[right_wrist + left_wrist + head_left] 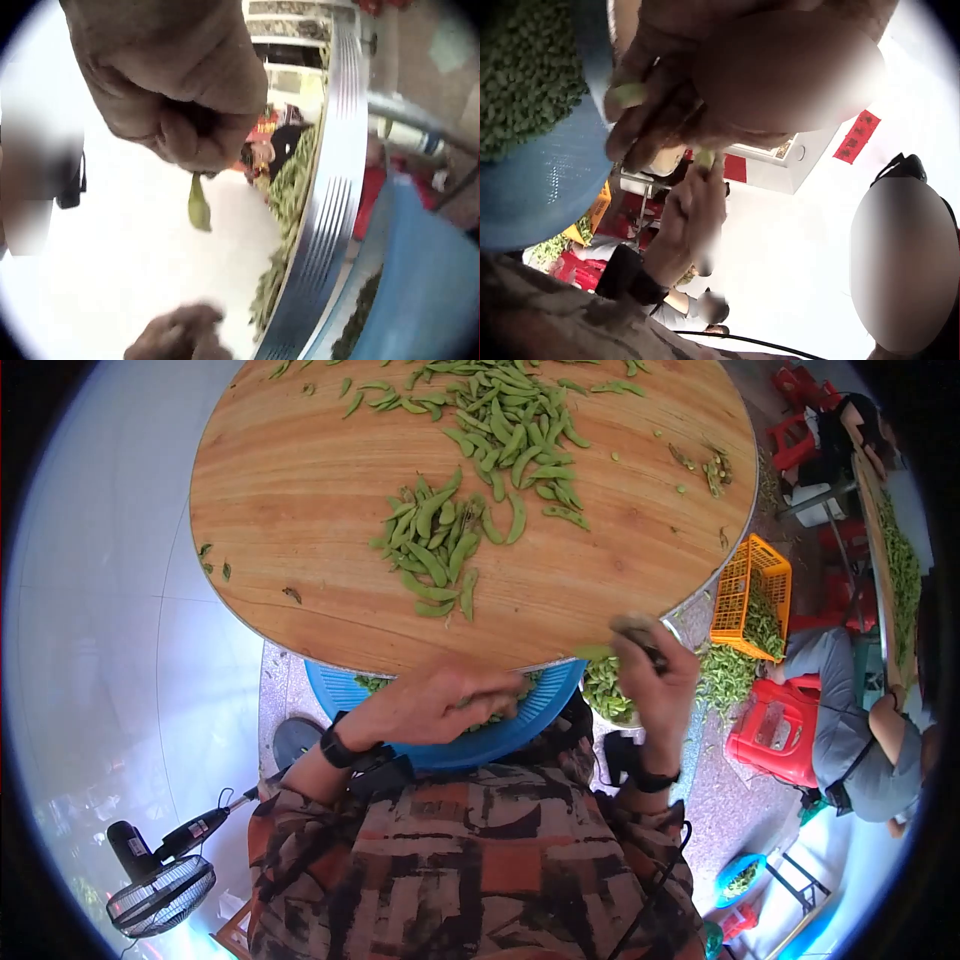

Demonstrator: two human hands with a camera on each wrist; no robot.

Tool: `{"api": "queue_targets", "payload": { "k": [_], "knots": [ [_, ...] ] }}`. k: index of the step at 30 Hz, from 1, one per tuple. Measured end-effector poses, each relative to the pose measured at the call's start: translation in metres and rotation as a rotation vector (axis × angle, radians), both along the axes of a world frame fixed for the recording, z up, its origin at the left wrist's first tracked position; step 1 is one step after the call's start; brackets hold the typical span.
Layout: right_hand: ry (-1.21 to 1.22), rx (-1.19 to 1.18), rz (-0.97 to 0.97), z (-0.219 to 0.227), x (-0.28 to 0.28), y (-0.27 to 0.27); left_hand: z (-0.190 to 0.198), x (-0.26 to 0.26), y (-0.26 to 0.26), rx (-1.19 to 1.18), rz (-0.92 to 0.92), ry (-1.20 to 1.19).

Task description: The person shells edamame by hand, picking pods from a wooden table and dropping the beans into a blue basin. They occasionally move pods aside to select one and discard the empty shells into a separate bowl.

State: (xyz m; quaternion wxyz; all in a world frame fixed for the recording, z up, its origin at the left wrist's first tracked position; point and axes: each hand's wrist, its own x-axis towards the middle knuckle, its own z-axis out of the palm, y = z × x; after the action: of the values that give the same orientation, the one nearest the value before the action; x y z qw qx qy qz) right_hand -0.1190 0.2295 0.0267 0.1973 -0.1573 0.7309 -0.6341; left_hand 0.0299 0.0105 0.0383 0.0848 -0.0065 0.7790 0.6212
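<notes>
Over the blue basin (555,700), close to the table's near edge, is my left hand (430,700), its fingers blurred. In the left wrist view a small pale green piece (630,94) sits between its fingers; whether it is a bean or a bit of pod I cannot tell. Shelled green beans (525,75) fill the basin in that view. My right hand (662,682), raised at the table edge to the right, pinches a green soybean pod (198,206) that hangs from its fingertips. Loose pods (430,540) lie heaped on the round wooden table (330,580).
More pods (510,410) spread over the table's far part, with plant scraps (716,470) at right. Beyond the right hand stand a bowl of pods (605,690), a yellow crate (735,590) and a red stool (780,730). A seated person (850,710) is at far right, a fan (165,895) at lower left.
</notes>
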Motion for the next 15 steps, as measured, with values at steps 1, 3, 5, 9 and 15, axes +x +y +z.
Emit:
{"api": "queue_targets", "payload": {
  "k": [1, 3, 5, 9, 15],
  "knots": [
    [0.032, 0.05, 0.062, 0.007, -0.011, 0.019, 0.001, 0.005, -0.006, -0.131, -0.028, 0.104],
    [0.139, 0.216, 0.174, 0.009, -0.03, 0.048, 0.004, 0.006, -0.011, -0.264, -0.046, 0.209],
    [0.317, 0.443, 0.121, 0.004, -0.038, 0.061, 0.007, -0.008, -0.013, -0.63, 0.354, 0.13],
    [0.444, 0.549, 0.082, 0.001, -0.038, 0.057, -0.014, -0.026, -0.013, -0.973, 0.508, 0.241],
    [0.489, 0.262, 0.125, -0.007, -0.009, -0.006, -0.022, -0.037, -0.01, -1.129, 0.456, 0.245]
  ]
}}
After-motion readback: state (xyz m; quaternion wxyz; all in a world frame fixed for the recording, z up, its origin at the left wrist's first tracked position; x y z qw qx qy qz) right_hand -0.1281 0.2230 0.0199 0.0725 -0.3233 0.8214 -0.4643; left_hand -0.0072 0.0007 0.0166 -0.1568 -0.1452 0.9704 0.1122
